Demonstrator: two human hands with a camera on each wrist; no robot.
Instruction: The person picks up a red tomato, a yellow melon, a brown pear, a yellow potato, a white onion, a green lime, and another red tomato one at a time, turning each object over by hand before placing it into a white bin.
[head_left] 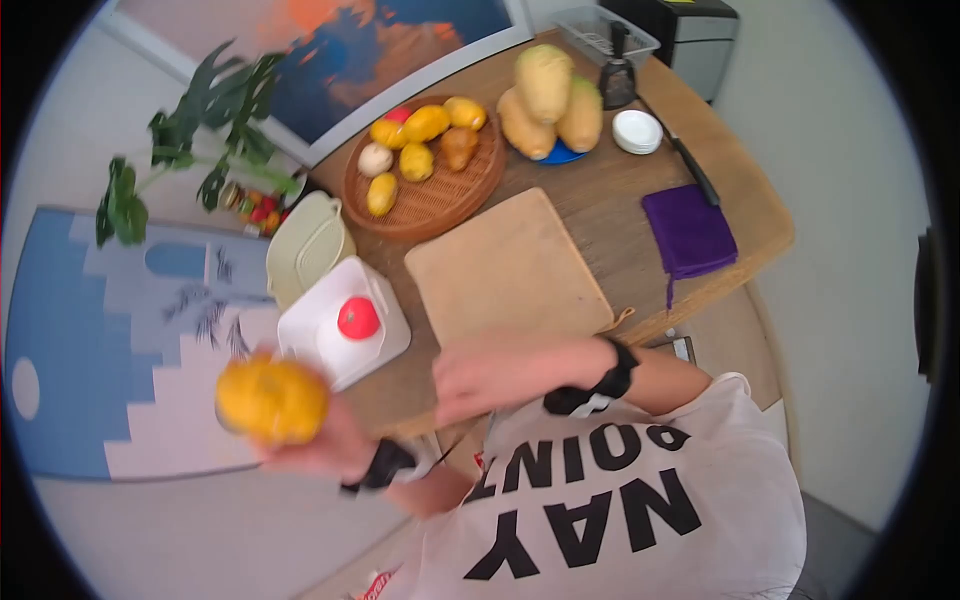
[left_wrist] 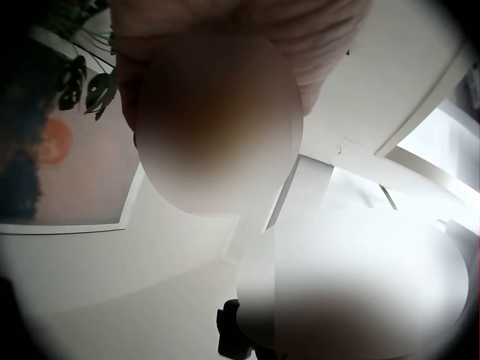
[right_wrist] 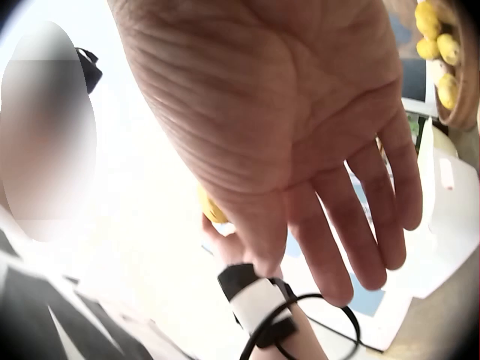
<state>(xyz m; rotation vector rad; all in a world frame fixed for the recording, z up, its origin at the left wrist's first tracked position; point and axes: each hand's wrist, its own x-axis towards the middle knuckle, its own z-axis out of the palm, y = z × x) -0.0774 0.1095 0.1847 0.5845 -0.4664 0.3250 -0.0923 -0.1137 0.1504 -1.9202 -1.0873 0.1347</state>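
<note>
At the left of the head view, the left hand (head_left: 325,440) grips a large yellow fruit (head_left: 272,398), blurred and held up in front of the wall. In the left wrist view a blurred patch covers most of what lies under the palm (left_wrist: 247,19). The right hand (head_left: 490,375) hangs over the table's near edge, beside a beige board (head_left: 510,270). Its fingers (right_wrist: 322,247) are extended and hold nothing in the right wrist view. A white bin (head_left: 385,305) with a red tomato-like item (head_left: 358,318) inside stands between the fruit and the board.
A wicker tray (head_left: 440,205) of yellow fruits stands behind the board, with a pale green bin (head_left: 310,245) beside it. Further right are large pale yellow fruits (head_left: 545,85), white dishes (head_left: 637,131), a knife (head_left: 695,170) and a purple cloth (head_left: 690,232). A plant (head_left: 225,115) leans in from the left.
</note>
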